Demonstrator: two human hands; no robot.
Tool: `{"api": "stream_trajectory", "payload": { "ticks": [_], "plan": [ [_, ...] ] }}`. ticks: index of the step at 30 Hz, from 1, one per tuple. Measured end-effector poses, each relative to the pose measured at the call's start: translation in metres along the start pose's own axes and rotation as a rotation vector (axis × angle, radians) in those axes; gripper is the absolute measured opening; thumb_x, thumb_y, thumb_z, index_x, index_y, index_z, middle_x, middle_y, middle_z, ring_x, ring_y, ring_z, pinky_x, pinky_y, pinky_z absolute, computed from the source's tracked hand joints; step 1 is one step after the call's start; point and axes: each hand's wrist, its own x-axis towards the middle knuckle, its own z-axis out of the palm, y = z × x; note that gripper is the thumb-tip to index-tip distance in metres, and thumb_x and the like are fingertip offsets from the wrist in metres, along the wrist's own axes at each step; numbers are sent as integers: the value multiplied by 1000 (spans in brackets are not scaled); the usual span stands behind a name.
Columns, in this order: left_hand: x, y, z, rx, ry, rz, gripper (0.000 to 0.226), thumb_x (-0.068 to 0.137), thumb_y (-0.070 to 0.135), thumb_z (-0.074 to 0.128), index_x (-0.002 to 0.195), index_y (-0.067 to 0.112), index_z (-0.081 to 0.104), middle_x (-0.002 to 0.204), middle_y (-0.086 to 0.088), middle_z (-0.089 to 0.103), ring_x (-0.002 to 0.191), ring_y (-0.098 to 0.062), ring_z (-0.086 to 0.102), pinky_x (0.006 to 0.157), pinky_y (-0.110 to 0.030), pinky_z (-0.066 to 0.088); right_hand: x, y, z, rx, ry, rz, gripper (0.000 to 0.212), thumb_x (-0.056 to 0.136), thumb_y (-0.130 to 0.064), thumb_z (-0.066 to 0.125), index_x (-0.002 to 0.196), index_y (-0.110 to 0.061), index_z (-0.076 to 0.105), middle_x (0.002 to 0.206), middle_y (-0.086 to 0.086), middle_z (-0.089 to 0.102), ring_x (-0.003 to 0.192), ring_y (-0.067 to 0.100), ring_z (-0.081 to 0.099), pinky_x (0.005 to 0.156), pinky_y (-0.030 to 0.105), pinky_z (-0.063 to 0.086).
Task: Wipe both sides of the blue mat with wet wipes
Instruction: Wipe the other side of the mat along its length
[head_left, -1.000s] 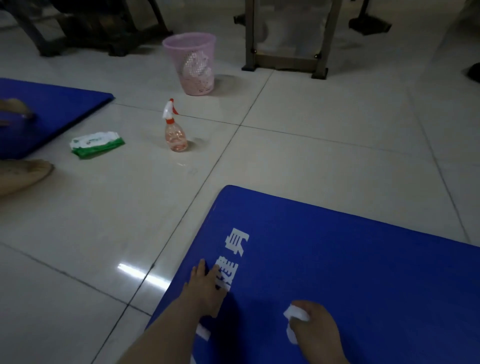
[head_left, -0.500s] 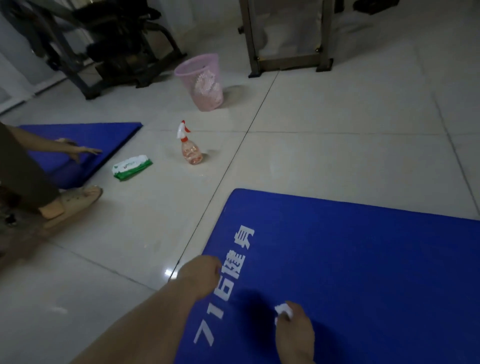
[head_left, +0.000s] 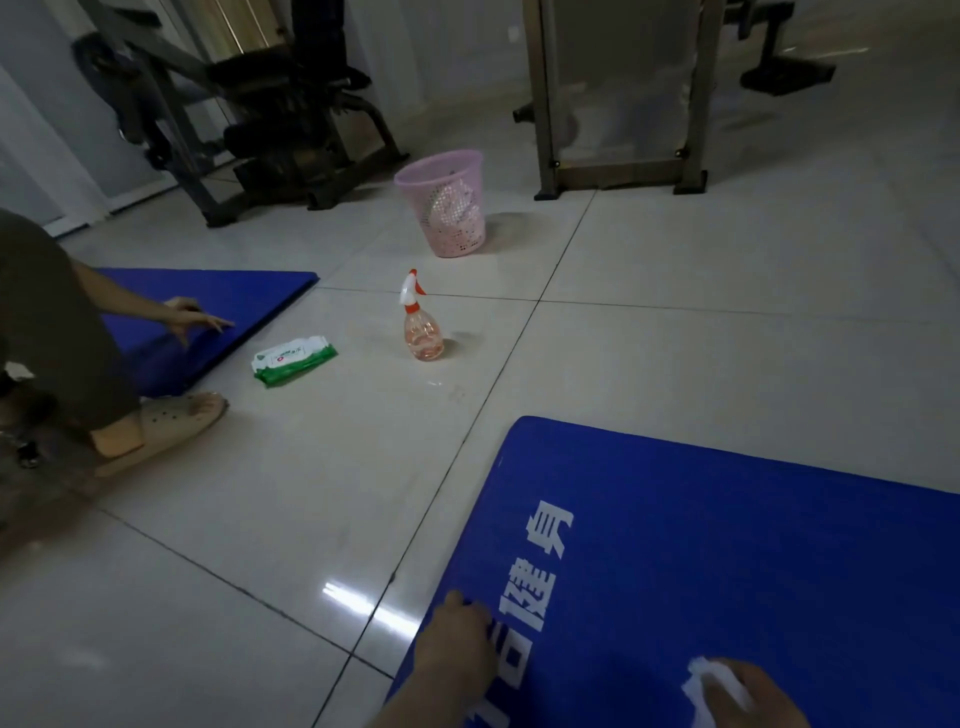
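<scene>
Here we see the blue mat (head_left: 727, 571) flat on the tiled floor (head_left: 260, 545), lower right of the view, white lettering near its left edge. Our left hand (head_left: 457, 654) rests on that edge, right by the lettering; fingers look bent over the edge, but we can't tell if they grip or just press. Our right hand (head_left: 748, 696) is at the bottom of the frame, on the mat, fingers curled round a white wipe (head_left: 709, 683) that touches the mat surface.

Across the floor, well apart from our mat: a wipes pack (head_left: 293, 359), green and white, lying flat; just right of it a spray bottle (head_left: 422, 327), upright, pinkish clear w/ an orange-and-white trigger. Behind that, a pink mesh bin (head_left: 441, 202) w/ sth pale inside.

At left a 2nd person (head_left: 57, 332) crouches, one sandal (head_left: 166, 431) on the floor, a hand (head_left: 195, 317) w/ straight fingers laid on a 2nd mat (head_left: 218, 291), also blue. The pack lies just beside that mat's near corner.

Back of the room: dark gym equipment (head_left: 270, 104) at left, a metal frame (head_left: 618, 104) on the floor right of the bin.
</scene>
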Motion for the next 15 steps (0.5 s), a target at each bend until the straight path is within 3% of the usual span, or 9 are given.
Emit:
{"api": "stream_trajectory", "payload": {
  "ticks": [3, 7, 9, 12, 15],
  "plan": [
    [9, -15, 5, -71, 114, 44, 26, 95, 17, 49, 120, 22, 55, 132, 2, 37, 118, -15, 46, 99, -29, 43, 7, 10, 13, 35, 14, -57, 16, 94, -2, 52, 86, -1, 65, 94, 18, 64, 91, 32, 60, 78, 27, 45],
    [20, -27, 5, -75, 206, 109, 25, 91, 15, 53, 114, 24, 54, 126, 5, 37, 117, -15, 41, 92, -27, 45, 11, -3, 18, 105, -112, 88, 9, 92, -4, 57, 93, -3, 66, 106, 17, 65, 88, 24, 56, 93, 35, 42],
    [23, -33, 11, -73, 255, 131, 23, 91, 20, 53, 112, 27, 55, 123, 7, 38, 116, -14, 41, 91, -25, 44, 8, -2, 23, 88, -163, 143, 12, 91, -3, 57, 99, 0, 66, 105, 12, 65, 85, 21, 55, 85, 29, 39],
    [28, -46, 22, -49, 331, 239, 21, 87, 20, 60, 107, 26, 61, 119, 7, 44, 108, -13, 48, 86, -24, 48, -5, 11, 37, 62, -165, 75, 10, 92, -9, 58, 89, -13, 67, 91, 0, 68, 80, 9, 58, 66, 21, 43],
    [40, -60, 26, -114, 444, 369, 31, 60, 5, 82, 86, 16, 69, 109, -4, 60, 85, -24, 65, 63, -32, 56, -5, 4, 53, 58, -112, 41, 11, 92, -12, 60, 84, -19, 64, 87, -6, 64, 79, 4, 57, 58, 15, 41]
  ]
}}
